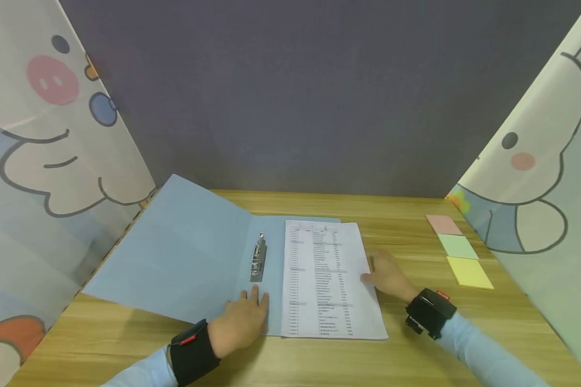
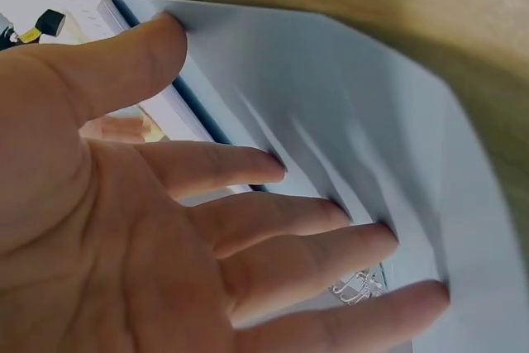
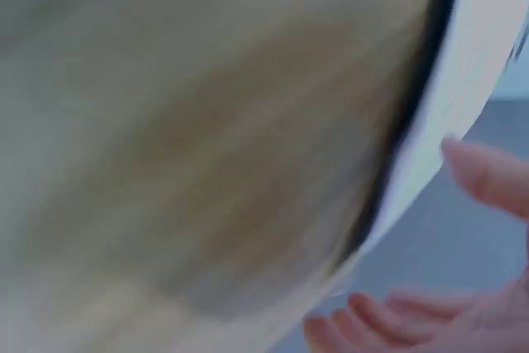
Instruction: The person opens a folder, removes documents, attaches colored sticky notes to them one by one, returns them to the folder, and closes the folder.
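A light-blue file folder point(image 1: 193, 252) lies opened out, its left cover spread to the left. A metal lever clip point(image 1: 258, 260) is fixed near its spine. On the folder's right side lies a stack of printed sheets point(image 1: 326, 279), its right part reaching past the folder. My left hand point(image 1: 242, 320) rests on the folder's lower part below the clip; in the left wrist view its fingers point(image 2: 306, 262) are spread, tips on the blue surface. At the sheets' right edge is my right hand point(image 1: 387, 273), thumb over the margin. The right wrist view, blurred, shows thumb and fingers apart.
Pink point(image 1: 444, 224), green point(image 1: 457, 246) and yellow point(image 1: 469, 272) paper pads lie in a row on the right of the wooden table point(image 1: 319, 365). A dark panel point(image 1: 310, 97) stands behind, with cartoon-printed sheets on both sides.
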Available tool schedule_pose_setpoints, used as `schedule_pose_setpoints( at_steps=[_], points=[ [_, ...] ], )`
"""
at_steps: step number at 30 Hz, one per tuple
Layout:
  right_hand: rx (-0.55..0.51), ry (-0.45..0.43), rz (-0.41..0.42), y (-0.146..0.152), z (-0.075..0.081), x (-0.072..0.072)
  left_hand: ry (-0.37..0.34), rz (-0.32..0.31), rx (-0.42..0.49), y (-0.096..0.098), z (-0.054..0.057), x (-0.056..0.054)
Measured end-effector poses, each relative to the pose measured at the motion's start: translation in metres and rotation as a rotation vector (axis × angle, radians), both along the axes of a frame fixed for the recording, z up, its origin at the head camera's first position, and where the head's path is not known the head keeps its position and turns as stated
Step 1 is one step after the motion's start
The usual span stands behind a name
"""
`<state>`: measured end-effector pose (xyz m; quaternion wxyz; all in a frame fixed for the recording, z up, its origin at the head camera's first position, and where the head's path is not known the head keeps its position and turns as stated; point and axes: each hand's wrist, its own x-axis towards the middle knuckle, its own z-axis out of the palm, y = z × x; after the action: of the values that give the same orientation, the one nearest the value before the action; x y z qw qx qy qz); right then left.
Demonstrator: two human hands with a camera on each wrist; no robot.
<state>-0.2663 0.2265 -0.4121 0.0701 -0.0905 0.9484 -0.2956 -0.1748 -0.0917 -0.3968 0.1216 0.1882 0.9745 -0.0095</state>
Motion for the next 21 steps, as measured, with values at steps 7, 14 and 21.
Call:
schedule_pose_setpoints(
  at_steps=[7, 14, 21],
  points=[
    [0.154, 0.001, 0.235, -0.021, 0.0, 0.011, 0.0, 0.03, -0.015, 0.004, -0.002, 0.001],
    [0.157, -0.036, 0.267, -0.014, -0.014, 0.008, -0.028, 0.078, 0.004, 0.004, -0.01, 0.0],
    [0.163, -0.004, 0.321, -0.008, -0.016, 0.005, -0.02, 0.121, 0.054, -0.008, -0.018, -0.003]
  ],
)
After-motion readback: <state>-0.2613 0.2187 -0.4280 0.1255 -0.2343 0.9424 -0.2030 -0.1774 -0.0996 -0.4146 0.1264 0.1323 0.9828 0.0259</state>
